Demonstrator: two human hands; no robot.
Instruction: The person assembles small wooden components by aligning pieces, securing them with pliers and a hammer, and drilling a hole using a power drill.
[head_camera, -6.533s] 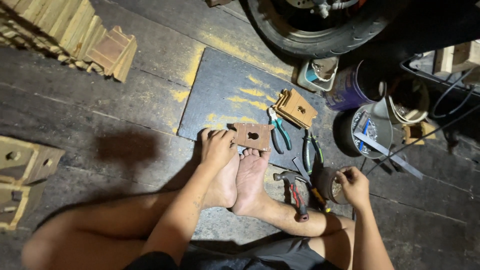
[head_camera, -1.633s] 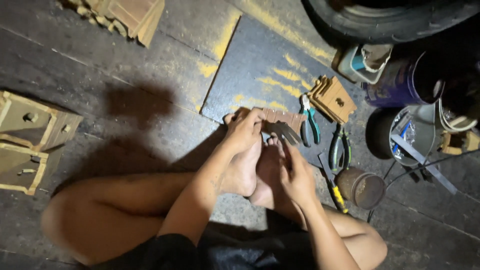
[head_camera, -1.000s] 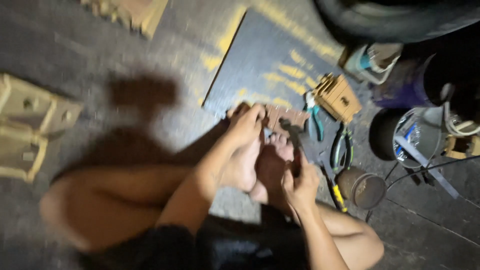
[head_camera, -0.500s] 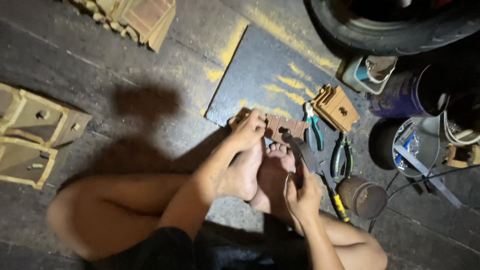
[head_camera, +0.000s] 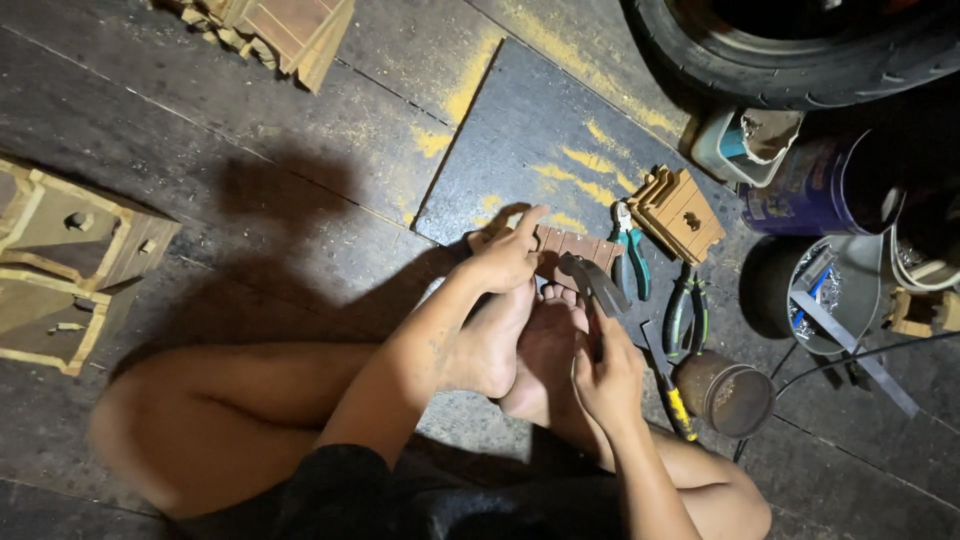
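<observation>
I sit on the floor with my bare feet (head_camera: 525, 345) pressed together. My left hand (head_camera: 503, 258) rests on a small brown wooden piece (head_camera: 575, 246) that lies on a dark board (head_camera: 540, 135) just beyond my toes. My right hand (head_camera: 606, 377) is closed around the handle of a hammer (head_camera: 592, 284), whose dark head hangs above the wooden piece.
To the right lie teal-handled pliers (head_camera: 632, 252), green-handled pliers (head_camera: 681, 315), a yellow-handled tool (head_camera: 672, 402), a stack of wooden pieces (head_camera: 679, 209), a rusty can (head_camera: 727, 393), a blue tin (head_camera: 810, 185) and a bucket (head_camera: 835, 300). A tyre (head_camera: 790, 55) stands behind. Wooden parts (head_camera: 60, 250) lie at left.
My right hand took the hammer from the floor at right and brought it over the wooden piece. My left hand has stayed on the piece.
</observation>
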